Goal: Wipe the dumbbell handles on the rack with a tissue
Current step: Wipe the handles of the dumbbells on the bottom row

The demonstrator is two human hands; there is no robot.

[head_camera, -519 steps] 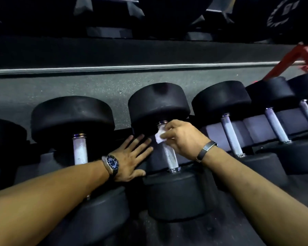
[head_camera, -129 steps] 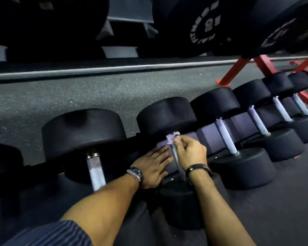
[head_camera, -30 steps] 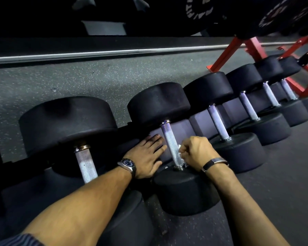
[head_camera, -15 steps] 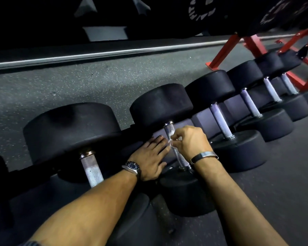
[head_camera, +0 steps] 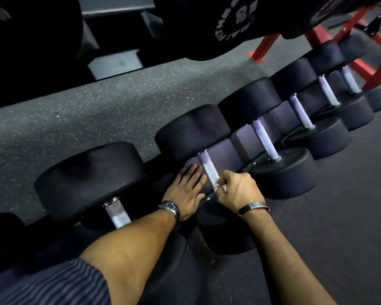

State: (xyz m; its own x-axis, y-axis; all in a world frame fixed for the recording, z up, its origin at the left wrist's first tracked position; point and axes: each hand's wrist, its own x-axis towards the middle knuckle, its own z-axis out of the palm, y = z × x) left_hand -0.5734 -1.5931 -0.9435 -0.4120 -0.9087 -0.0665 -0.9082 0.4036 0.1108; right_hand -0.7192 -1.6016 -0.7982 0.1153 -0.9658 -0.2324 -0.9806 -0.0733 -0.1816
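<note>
A row of black dumbbells lies on a low rack [head_camera: 242, 137]. My right hand [head_camera: 238, 189] is curled round the near end of the middle dumbbell's knurled metal handle [head_camera: 206, 167], with a white tissue [head_camera: 222, 187] pinched against it; only a sliver of the tissue shows between the fingers. My left hand [head_camera: 188, 190] lies flat, fingers straight, on the rack just left of that handle. The handle's upper part is bare. The neighbouring handle on the left [head_camera: 117, 213] and the one on the right [head_camera: 264, 139] stand free.
Several more dumbbells [head_camera: 326, 91] run off to the upper right toward a red steel frame [head_camera: 378, 69]. Speckled rubber floor [head_camera: 119, 102] lies behind the rack. Large black weight plates [head_camera: 229, 23] hang above at the back.
My right hand with the tissue has slid back down the handle from its upper part to the near end. The left hand has stayed flat beside it. The view has tilted.
</note>
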